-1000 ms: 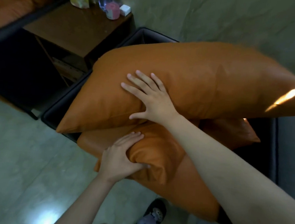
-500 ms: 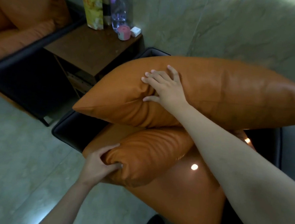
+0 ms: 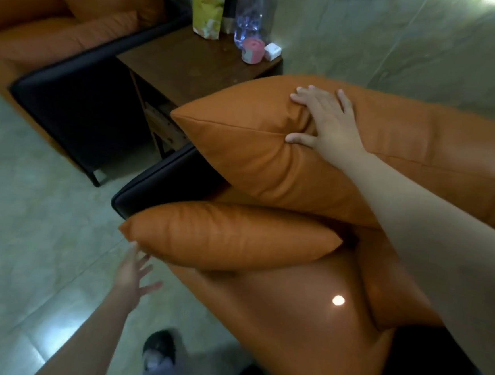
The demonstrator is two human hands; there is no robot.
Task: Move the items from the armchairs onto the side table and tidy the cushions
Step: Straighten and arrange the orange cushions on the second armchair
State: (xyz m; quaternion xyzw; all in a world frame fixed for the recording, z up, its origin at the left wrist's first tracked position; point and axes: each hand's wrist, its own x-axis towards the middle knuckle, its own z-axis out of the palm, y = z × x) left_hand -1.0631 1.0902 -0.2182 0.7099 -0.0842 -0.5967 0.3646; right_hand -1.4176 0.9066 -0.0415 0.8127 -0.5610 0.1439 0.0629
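1. The right hand [image 3: 325, 122] grips the big cushion [image 3: 257, 155] near its left corner. The fingers curl over the top edge, the thumb presses at the side seam, and the leather puckers between them.
2. The big cushion lies tilted across the near armchair [image 3: 169, 181]. Its left corner juts past the dark arm towards the side table [image 3: 190, 64].
3. The left hand [image 3: 134, 273] is spread wide and holds nothing. It is blurred, and its fingertips are at the lower left corner of the small cushion [image 3: 230, 236]. I cannot tell whether they touch it.
4. The small cushion lies at the front of the seat [image 3: 289, 323], below the big cushion. Its left end sticks out beside the dark arm.
5. The side table stands between the two armchairs and carries five things at its back right corner:
   - a yellow bag [image 3: 207, 9], upright
   - a dark slim thing [image 3: 230, 8]
   - a clear bottle [image 3: 251, 13], contents not readable
   - a pink tub [image 3: 252, 51] in front of the bottle
   - a white cube [image 3: 272, 51] just beside the tub
6. The table's lower shelf [image 3: 162, 124] holds something pale, too hidden to name.
7. The far armchair [image 3: 77, 109] holds its orange cushions [image 3: 74, 34].
8. Dark shoes [image 3: 158, 349] stand on the tiled floor.
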